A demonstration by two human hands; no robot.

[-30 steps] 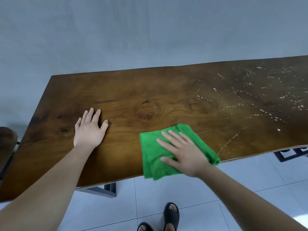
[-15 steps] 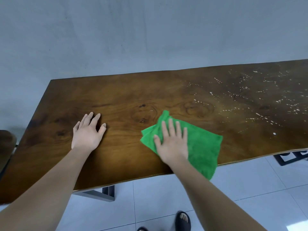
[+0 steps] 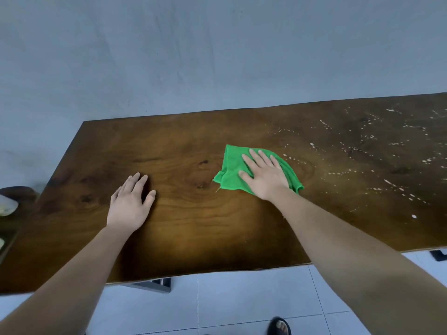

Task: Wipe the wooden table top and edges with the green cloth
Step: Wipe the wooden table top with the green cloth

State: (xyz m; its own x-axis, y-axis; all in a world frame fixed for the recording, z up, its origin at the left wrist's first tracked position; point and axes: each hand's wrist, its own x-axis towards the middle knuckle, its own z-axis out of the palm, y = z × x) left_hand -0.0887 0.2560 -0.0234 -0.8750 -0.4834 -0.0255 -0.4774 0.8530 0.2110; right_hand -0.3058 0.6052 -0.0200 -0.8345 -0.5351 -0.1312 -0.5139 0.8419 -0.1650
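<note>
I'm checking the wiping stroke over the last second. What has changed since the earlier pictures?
The right hand has pushed the green cloth from the near edge, where it overhung, away toward the middle of the wooden table, still pressed flat on it. The left hand stays flat on the wood, and the white specks to the right remain.

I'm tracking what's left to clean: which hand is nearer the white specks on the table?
Right. The right hand presses the green cloth just beside the white specks; the left hand lies flat on bare wood, farther away on the cloth's other side.
</note>
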